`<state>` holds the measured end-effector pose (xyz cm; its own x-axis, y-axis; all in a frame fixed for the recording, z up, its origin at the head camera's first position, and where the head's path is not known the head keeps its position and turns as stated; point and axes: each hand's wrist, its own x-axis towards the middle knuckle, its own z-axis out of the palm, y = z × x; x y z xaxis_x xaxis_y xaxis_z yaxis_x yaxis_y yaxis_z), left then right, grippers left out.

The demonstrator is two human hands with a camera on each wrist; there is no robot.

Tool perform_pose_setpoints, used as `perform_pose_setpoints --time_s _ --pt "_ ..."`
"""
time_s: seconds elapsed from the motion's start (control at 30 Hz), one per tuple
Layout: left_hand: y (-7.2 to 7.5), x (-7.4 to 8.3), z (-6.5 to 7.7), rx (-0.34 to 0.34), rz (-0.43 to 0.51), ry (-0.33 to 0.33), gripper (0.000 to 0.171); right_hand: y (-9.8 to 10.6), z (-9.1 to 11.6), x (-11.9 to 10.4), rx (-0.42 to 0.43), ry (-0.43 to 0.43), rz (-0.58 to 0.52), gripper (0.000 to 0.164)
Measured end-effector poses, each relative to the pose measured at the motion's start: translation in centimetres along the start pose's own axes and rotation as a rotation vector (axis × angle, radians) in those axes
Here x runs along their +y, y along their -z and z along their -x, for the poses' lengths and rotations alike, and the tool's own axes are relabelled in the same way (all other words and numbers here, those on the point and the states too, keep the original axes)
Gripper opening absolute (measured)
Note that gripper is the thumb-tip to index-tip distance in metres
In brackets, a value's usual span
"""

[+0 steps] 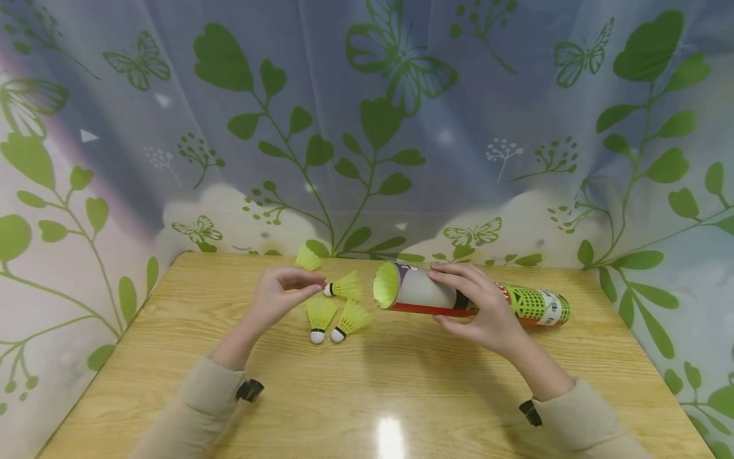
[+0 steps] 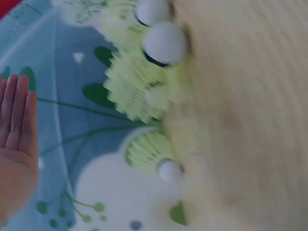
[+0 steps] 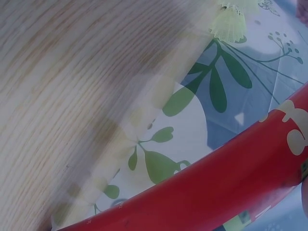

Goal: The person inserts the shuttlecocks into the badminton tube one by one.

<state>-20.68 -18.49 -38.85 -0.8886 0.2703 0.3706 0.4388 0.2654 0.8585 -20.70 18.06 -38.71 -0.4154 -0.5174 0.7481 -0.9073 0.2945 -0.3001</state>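
My right hand (image 1: 478, 306) grips a printed badminton shuttlecock tube (image 1: 427, 290) around its middle, thumb on the near side. The tube lies across the view, its mouth toward the left, and a yellow shuttlecock skirt (image 1: 386, 285) fills that mouth. In the right wrist view, the tube's red side (image 3: 192, 183) runs across the bottom. My left hand (image 1: 283, 290) reaches over the loose yellow shuttlecocks, fingertips right at the white cork of the middle one (image 1: 346, 287). The left wrist view shows this hand (image 2: 19, 149) with straight fingers, apart from the shuttlecocks.
Two shuttlecocks lie nearer me, one (image 1: 320, 315) beside another (image 1: 351, 319), corks toward me. A further one (image 1: 308, 258) sits at the table's back edge. The wooden table (image 1: 321, 395) meets a patterned curtain (image 1: 321, 127) at the back and sides.
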Motion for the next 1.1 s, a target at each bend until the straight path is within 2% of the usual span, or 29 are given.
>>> perform_pose_setpoints --time_s 0.17,0.4,0.53,0.77,0.97,1.1 --pt "0.6 -1.9 0.4 0.008 -0.03 0.06 0.019 0.0 0.0 0.1 0.008 0.006 -0.02 0.068" --pt "1.7 -6.8 0.6 0.0 -0.042 0.11 0.023 0.3 -0.2 -0.4 0.008 -0.006 0.002 0.065" --pt "2.3 -8.3 0.3 -0.027 -0.048 0.134 0.024 0.5 -0.2 -0.6 0.006 -0.022 0.023 0.065" --pt "3.0 -9.6 -0.3 -0.105 -0.111 0.148 0.025 0.5 0.0 -0.4 0.007 -0.012 0.014 0.065" --pt "3.1 -10.1 -0.7 -0.22 -0.152 0.177 0.029 0.4 0.0 -0.3 0.005 0.003 0.006 0.066" --pt "2.8 -10.3 -1.0 -0.292 -0.171 0.153 0.032 0.4 0.1 -0.3 0.002 -0.007 0.015 0.067"
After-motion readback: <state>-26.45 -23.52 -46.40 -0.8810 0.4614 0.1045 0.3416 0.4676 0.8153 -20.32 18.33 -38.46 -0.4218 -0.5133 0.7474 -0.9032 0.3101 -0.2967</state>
